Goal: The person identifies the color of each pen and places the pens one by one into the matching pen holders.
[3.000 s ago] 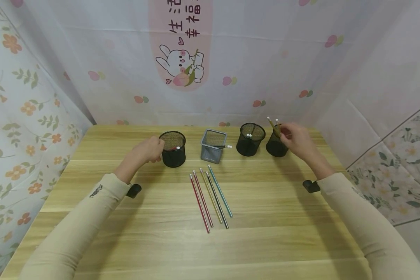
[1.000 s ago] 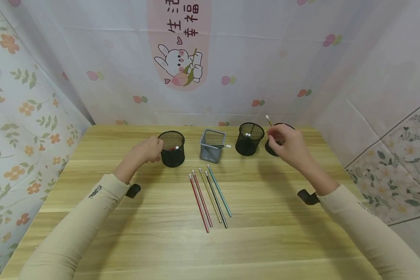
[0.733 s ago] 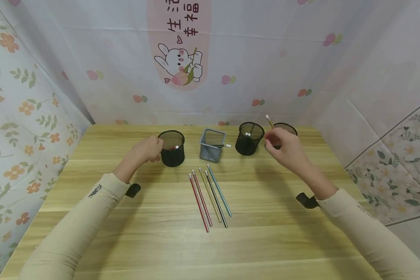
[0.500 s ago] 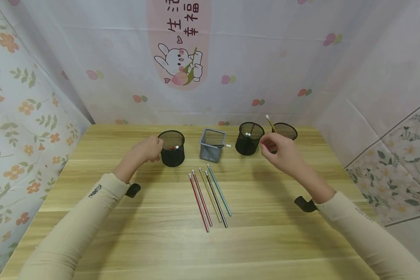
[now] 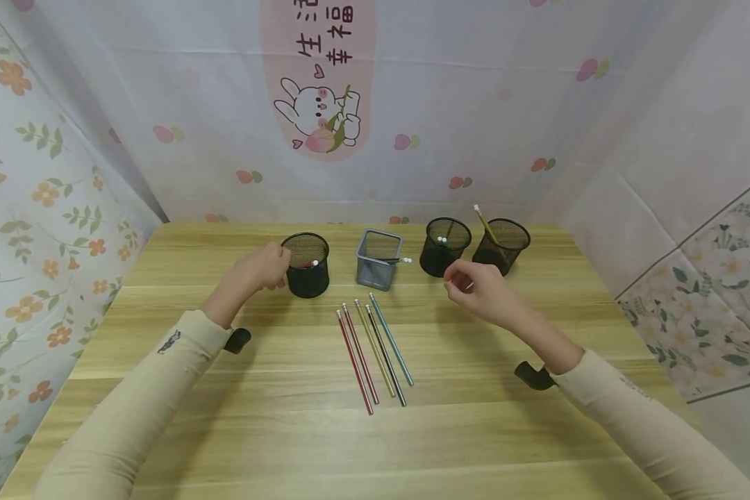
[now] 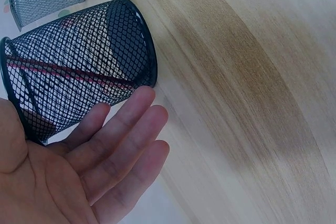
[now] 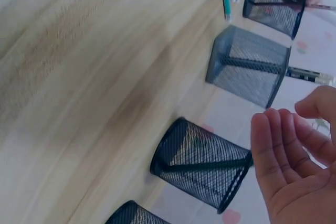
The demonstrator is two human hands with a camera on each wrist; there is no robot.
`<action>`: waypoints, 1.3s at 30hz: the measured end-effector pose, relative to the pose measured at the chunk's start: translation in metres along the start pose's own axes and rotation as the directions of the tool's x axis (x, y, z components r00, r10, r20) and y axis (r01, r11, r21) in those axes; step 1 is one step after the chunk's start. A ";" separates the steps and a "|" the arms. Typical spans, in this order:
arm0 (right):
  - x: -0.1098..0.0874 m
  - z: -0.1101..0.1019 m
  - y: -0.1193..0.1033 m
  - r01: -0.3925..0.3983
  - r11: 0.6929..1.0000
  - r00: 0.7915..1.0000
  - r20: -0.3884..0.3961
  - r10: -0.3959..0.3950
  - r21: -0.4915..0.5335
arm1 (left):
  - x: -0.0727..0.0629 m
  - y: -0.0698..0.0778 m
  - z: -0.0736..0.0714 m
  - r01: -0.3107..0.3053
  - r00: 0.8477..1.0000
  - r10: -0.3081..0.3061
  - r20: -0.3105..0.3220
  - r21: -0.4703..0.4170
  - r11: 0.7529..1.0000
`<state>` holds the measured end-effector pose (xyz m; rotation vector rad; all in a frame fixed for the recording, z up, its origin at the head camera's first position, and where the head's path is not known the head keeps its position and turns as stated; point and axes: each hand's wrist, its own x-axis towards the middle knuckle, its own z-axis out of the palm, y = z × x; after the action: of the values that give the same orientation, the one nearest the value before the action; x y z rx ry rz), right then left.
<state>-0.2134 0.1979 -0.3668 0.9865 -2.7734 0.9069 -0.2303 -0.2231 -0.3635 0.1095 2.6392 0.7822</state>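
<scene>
Five pencils point(image 5: 375, 348) lie at my twelve o'clock. Beyond, at one, my right hand point(image 5: 482, 293) curls loosely, holding nothing; at eleven, my left hand point(image 5: 259, 268) grips a black mesh cup point(image 5: 308, 281) by its rim. Farther, at one, a gold pencil point(image 5: 484, 222) leans in the rightmost cup point(image 5: 510, 251).

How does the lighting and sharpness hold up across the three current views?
Head view: soft light, blurry shadows on the table beside both sleeves; left wrist view: the black mesh cup shows distinct mesh; right wrist view: softer, the protruding pencil's markings unreadable.
</scene>
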 end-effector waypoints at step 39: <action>0.011 0.077 -0.033 -0.059 0.995 0.977 0.207 0.041 0.081 | 0.002 -0.002 0.001 0.009 1.000 -0.009 -0.024 0.015 1.000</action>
<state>-0.1921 0.1288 -0.4103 1.0861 -2.9641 0.9928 -0.2314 -0.2241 -0.3661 0.0933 2.6664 0.7647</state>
